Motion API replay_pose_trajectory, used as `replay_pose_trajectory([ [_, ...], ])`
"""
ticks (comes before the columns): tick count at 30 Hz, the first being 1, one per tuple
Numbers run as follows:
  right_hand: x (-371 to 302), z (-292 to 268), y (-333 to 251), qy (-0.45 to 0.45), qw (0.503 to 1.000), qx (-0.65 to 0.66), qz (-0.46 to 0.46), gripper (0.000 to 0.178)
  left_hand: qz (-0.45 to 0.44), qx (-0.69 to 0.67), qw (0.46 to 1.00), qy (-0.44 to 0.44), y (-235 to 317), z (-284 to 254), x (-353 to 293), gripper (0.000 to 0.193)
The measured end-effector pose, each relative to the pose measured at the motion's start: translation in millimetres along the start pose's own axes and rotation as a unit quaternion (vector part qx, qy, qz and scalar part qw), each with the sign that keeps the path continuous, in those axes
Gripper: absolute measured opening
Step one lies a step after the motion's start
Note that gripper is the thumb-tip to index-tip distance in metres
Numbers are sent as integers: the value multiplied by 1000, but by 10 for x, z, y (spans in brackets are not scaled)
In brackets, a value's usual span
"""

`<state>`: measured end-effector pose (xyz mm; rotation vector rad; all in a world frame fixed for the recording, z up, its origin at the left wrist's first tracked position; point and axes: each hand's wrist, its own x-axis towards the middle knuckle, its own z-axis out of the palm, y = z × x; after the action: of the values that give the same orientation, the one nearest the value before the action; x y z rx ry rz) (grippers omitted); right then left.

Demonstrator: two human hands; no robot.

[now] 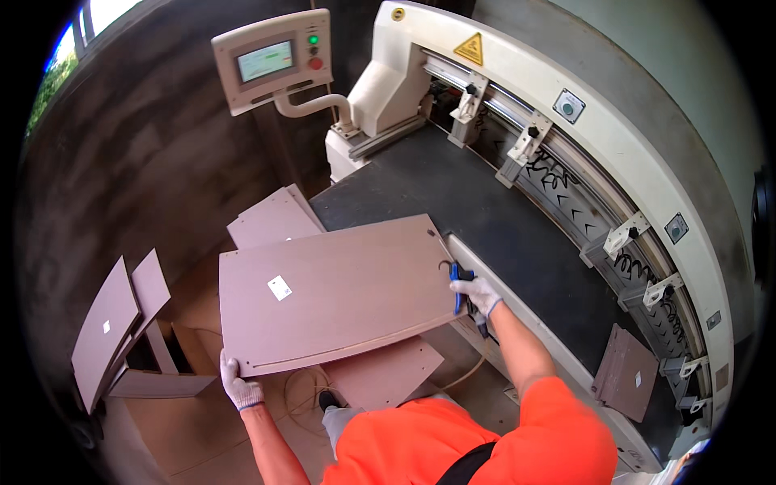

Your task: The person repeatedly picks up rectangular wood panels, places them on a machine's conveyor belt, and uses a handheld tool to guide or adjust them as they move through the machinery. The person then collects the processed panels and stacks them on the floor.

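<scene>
A large flat mauve-brown panel (pixel 347 283) with a small white label lies tilted in front of me, its far right corner over the dark machine bed. My left hand (pixel 241 385), in a white glove, is closed on the panel's near left corner; the thumb shows at the edge. At the panel's right edge my right hand (pixel 478 294), also gloved, is wrapped round a blue air gun (pixel 457 284) with a dark hook at its top. A hose runs down from the air gun. Whether the right hand also touches the panel, I cannot tell.
The white machine (pixel 598 121) arches over its dark bed (pixel 485 194), with clamps along its beam. A control screen (pixel 265 61) stands at the far left. More panels (pixel 271 220) lie behind mine, others (pixel 105 331) lean at the left, and some (pixel 626 372) rest on the bed's right end.
</scene>
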<state>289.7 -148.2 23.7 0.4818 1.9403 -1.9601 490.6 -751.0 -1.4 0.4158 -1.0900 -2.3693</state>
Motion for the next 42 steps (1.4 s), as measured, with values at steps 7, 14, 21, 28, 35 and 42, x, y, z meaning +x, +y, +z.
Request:
replay_pose_trajectory([
  [7, 801, -600, -696, 96, 995, -24, -3, 30, -167, 195, 966, 33, -848, 2026, -756, 27],
  [14, 102, -384, -249, 74, 979, 149, 117, 30, -260, 261, 929, -23, -2090, 2867, -896, 26],
  [21, 386, -189, 157, -5, 944, 273, 185, 31, -332, 193, 917, -105, -2548, 3272, -636, 32],
  [28, 734, 3, 225, 58, 945, 260, 188, 29, -318, 232, 913, -107, -2393, 3416, -520, 33],
  [35, 961, 290, 84, 77, 949, 255, 167, 30, -275, 242, 924, -113, -2232, 3266, -779, 72],
  [42, 1100, 348, 76, 81, 952, 254, 151, 31, -261, 236, 929, -114, -2170, 2929, -1014, 67],
])
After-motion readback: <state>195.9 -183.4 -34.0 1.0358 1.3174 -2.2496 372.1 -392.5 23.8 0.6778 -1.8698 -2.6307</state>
